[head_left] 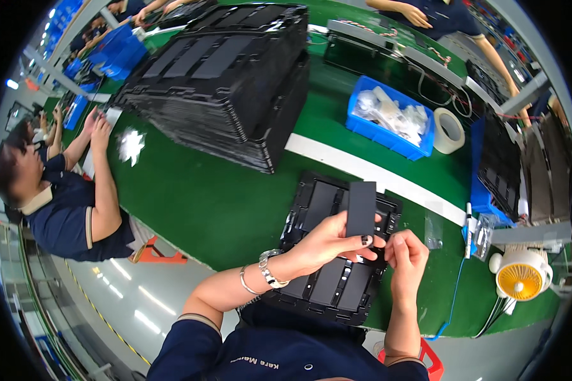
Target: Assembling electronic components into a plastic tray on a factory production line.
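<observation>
Black block (361,206) in head view: up over black tray (337,314), left hand (332,242) clamping lower end, thumb against fingers, apparently leaving upper face clear. Right hand (405,253) just beside, fingertips pinched together; can't tell whether anything's between.

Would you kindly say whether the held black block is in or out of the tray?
Out: the left hand holds the block over the tray.

The head view looks steeply down from above the wearer's navy shirt (267,346) at the lower edge, near the left hand (329,243) and right hand (407,252) just right of center. It faces forward across the green table (194,193), its fisheye circle leaving dark corners.
</observation>
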The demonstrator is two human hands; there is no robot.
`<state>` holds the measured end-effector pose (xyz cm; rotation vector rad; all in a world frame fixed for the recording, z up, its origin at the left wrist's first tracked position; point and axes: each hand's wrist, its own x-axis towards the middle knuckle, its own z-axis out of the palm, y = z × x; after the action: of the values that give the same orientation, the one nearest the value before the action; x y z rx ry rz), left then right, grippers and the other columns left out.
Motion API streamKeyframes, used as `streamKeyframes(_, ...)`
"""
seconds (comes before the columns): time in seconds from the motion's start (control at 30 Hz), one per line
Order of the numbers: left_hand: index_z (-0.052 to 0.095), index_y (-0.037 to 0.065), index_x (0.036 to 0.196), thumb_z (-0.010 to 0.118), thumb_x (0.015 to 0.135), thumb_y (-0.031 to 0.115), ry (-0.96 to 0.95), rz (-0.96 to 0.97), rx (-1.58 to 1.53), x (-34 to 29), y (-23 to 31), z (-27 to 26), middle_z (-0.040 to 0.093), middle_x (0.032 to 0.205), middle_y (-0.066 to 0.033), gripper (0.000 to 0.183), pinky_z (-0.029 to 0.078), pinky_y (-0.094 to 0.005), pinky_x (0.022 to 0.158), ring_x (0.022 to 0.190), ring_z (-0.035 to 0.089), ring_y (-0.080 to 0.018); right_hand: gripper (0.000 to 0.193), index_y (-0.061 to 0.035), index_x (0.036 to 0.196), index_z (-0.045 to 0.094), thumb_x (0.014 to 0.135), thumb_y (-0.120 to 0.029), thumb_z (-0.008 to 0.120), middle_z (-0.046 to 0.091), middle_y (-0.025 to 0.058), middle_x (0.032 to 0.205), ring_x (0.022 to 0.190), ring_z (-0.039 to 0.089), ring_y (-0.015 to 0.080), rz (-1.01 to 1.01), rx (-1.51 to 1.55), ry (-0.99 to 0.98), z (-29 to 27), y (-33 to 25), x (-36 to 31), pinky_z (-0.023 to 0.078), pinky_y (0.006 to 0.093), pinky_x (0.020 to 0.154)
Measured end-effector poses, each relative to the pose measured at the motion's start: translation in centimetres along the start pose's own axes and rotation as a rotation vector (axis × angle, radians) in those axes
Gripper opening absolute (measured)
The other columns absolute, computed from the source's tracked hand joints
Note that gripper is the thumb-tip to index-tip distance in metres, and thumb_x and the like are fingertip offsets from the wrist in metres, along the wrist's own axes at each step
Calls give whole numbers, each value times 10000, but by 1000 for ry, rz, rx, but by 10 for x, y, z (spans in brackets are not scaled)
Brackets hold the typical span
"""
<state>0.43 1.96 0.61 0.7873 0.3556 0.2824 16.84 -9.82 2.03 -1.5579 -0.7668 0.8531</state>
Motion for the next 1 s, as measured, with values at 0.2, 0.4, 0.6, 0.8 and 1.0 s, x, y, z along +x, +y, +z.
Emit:
streamKeyframes(0.2, 565, 22, 1266, 601, 978, 189, 3, -47, 55, 2, -5, 0, 670, 1151, -111, 334, 516, -246, 802, 1010, 663, -145, 233, -7, 781, 611, 961, -147, 563, 570, 3, 647, 567, 453, 40, -8, -6, 27, -1, 0, -4, 307, 202, 504)
streamKeyframes(0.4, 587, -15, 1210, 595, 961, 119, 91, 26, 146, 2, -3, 6, 679, 1059, -79, 282, 505, -269, 831, 978, 648, -141, 241, -14, 765, 603, 960, -140, 537, 565, 1, 650, 572, 470, 43, -45, -111, -19, 3, -3, 3, 323, 211, 503)
streamKeyframes(0.6, 578, -24, 1211, 624, 950, 107, 111, 22, 264, 5, -11, 8, 677, 1030, -82, 295, 514, -287, 856, 956, 638, -140, 212, 7, 801, 623, 956, -115, 546, 584, 5, 665, 589, 497, 55, -20, -120, -74, -4, 5, 0, 363, 213, 535)
streamKeyframes(0.8, 580, -33, 1161, 601, 948, 46, 139, 92, 322, 5, -9, 10, 666, 1036, -61, 228, 500, -256, 862, 965, 607, -95, 184, 5, 822, 648, 939, -120, 583, 570, 3, 608, 548, 463, 40, -47, -166, -99, 1, 6, 3, 339, 233, 498)
streamKeyframes(1.0, 595, -27, 1131, 605, 935, 28, 142, 79, 339, 3, -9, 9, 651, 997, -23, 204, 494, -252, 834, 930, 595, -74, 194, -4, 821, 660, 941, -147, 608, 553, -4, 582, 522, 434, 34, -58, -170, -132, 2, 9, 2, 319, 242, 476)
